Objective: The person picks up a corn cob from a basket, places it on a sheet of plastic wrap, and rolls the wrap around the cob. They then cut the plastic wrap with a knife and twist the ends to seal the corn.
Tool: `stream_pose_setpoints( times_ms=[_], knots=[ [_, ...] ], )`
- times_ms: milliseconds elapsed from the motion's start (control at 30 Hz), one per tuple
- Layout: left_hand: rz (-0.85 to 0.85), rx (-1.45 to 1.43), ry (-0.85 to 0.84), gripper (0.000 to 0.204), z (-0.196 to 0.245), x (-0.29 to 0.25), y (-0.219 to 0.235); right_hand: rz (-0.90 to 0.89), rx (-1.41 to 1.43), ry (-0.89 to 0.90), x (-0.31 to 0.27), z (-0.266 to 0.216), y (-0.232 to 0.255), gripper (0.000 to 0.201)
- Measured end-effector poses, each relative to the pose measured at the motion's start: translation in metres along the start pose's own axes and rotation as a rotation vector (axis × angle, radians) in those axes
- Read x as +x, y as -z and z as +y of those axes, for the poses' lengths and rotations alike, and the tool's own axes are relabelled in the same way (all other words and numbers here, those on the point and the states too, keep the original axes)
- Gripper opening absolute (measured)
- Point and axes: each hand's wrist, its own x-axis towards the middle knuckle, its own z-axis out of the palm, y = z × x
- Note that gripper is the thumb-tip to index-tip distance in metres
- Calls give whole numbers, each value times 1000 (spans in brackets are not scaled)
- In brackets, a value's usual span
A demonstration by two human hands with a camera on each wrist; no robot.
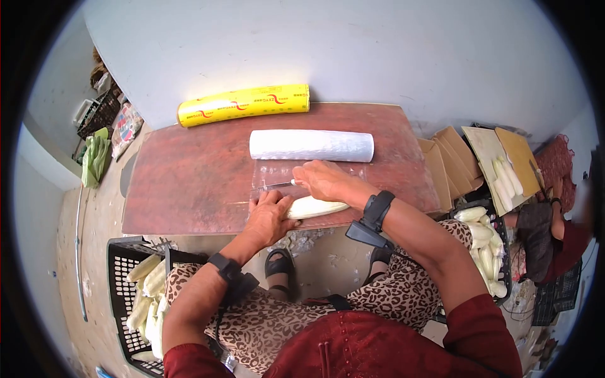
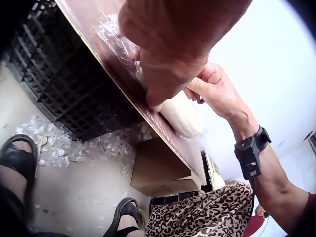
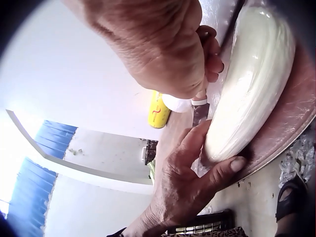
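A pale, ribbed ear of corn in its husk (image 1: 315, 207) lies along the near side of the reddish table (image 1: 183, 183). My left hand (image 1: 268, 218) holds its left end, with the thumb (image 3: 231, 167) on the near side and the fingers across from it. Just beyond the corn, my right hand (image 1: 328, 180) grips a knife (image 1: 277, 186), its blade pointing left over clear film (image 1: 268, 170). The film runs out from a white roll of plastic wrap (image 1: 312, 145). In the right wrist view, the knife's blade (image 3: 200, 114) shows beside the left fingers; its handle is mostly hidden.
A yellow printed roll (image 1: 242, 106) lies at the table's back edge by the wall. Black crates of pale ears stand at left (image 1: 116, 277) and right (image 1: 504, 252). Cardboard (image 1: 450, 160) leans at the table's right. Film scraps (image 2: 64, 148) litter the floor. Another person (image 1: 554, 239) sits far right.
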Motion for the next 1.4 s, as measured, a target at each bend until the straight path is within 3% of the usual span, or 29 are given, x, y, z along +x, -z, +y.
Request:
stream_pose_setpoints(
  times_ms=[133,267,467,633,833,933,1033,1133,1233,1333,1400],
  knots=[
    [-7,-36,8,57,-4,3,-1,46,9,40,-1,18,-7,14],
    [-7,-49,10,54,-8,5,-3,-12,-1,-74,-20,24,7,14],
    [-40,-76,34,55,-8,6,-1,13,22,-45,-60,78,14,14],
    [-34,-77,31,57,-8,6,0,80,34,20,-117,117,37,16],
    [-7,-28,12,58,-7,7,1,99,-54,-30,-205,153,75,10],
    [-13,-32,1,58,-8,6,1,10,-177,-156,-240,160,99,9],
    [-33,-19,5,59,-10,6,2,77,-144,-217,-256,169,103,11],
    [-26,32,-14,59,-9,6,1,288,-30,-349,-250,179,83,14],
    [-54,49,-15,59,-4,6,9,271,535,-713,-222,176,62,13],
    [-75,50,-13,57,1,5,15,321,531,-859,-201,172,36,21],
    [-78,39,-32,56,1,4,17,317,449,-835,-196,175,20,24]
  ],
)
